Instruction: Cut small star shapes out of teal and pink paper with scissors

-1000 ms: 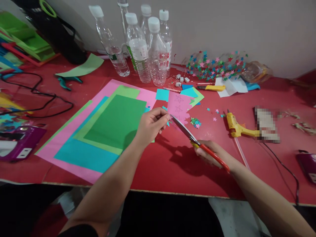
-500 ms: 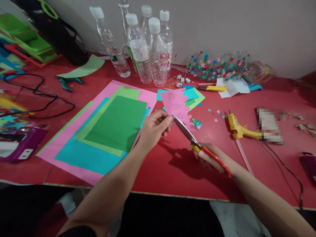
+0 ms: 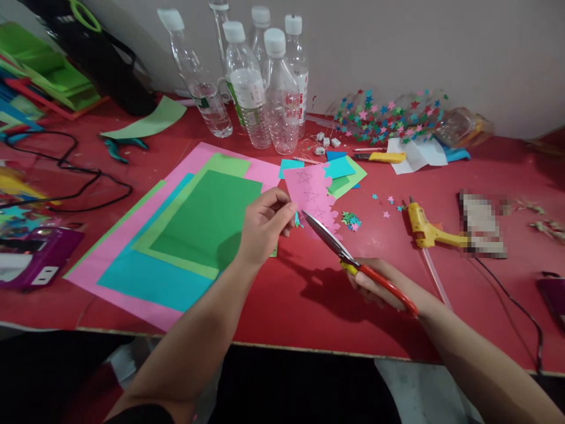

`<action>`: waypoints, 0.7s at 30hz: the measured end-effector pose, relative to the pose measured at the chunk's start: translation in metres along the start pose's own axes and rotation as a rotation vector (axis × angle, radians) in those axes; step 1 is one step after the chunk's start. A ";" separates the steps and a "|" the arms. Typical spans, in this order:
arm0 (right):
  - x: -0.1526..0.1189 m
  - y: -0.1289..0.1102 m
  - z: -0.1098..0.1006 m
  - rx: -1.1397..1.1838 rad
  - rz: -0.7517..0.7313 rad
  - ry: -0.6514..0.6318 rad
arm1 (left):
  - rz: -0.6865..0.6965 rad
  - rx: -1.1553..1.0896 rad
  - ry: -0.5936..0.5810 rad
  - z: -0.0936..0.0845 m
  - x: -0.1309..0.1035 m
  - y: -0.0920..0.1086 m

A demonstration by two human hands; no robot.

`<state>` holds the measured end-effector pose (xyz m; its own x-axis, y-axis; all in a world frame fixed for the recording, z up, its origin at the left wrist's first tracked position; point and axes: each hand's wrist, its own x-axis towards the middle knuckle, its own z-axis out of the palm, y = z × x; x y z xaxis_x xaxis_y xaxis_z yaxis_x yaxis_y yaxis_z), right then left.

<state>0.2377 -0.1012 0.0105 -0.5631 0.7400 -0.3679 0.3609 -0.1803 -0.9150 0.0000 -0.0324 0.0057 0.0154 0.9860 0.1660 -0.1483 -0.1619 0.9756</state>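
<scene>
My left hand (image 3: 269,221) is closed in a pinch at the left edge of a pink paper piece (image 3: 311,191). Several stars are drawn on that piece in dark lines, and its right edge is cut jagged. A pair of scissors (image 3: 331,238) with red and yellow handles is in my right hand (image 3: 375,280). Its blades look together, and their tip points at the pink piece close to my left fingertips. Some of the right fingers are hidden behind the handles. Small cut paper stars (image 3: 352,221) lie in a pile just right of the pink piece.
Stacked coloured sheets (image 3: 207,218) lie at left. Behind stand several plastic bottles (image 3: 282,94); a star-covered bottle (image 3: 388,118) lies on its side. A yellow utility knife (image 3: 384,157) and a glue gun (image 3: 424,227) with its cord are at right. The red table (image 3: 282,318) ends close in front.
My left hand has shifted a little left, and the pink piece has moved left and turned slightly with it. The scissors tip has moved slightly left and down.
</scene>
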 end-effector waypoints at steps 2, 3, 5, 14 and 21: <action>0.000 0.000 0.001 0.017 0.018 -0.002 | -0.010 0.006 0.015 0.002 -0.001 0.000; 0.000 0.000 0.002 0.028 0.035 -0.002 | -0.017 -0.003 0.031 0.003 -0.001 0.000; 0.000 0.000 0.003 0.054 0.064 0.003 | -0.036 -0.037 0.062 0.005 -0.002 -0.002; 0.001 0.007 0.006 0.084 0.085 0.028 | -0.111 -0.130 0.100 0.011 -0.004 -0.008; 0.004 0.006 0.010 0.084 0.097 0.062 | -0.131 -0.162 0.100 0.013 -0.005 -0.009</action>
<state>0.2299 -0.1056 0.0021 -0.4809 0.7543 -0.4469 0.3466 -0.3046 -0.8872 0.0137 -0.0361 -0.0022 -0.0518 0.9985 0.0168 -0.3084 -0.0320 0.9507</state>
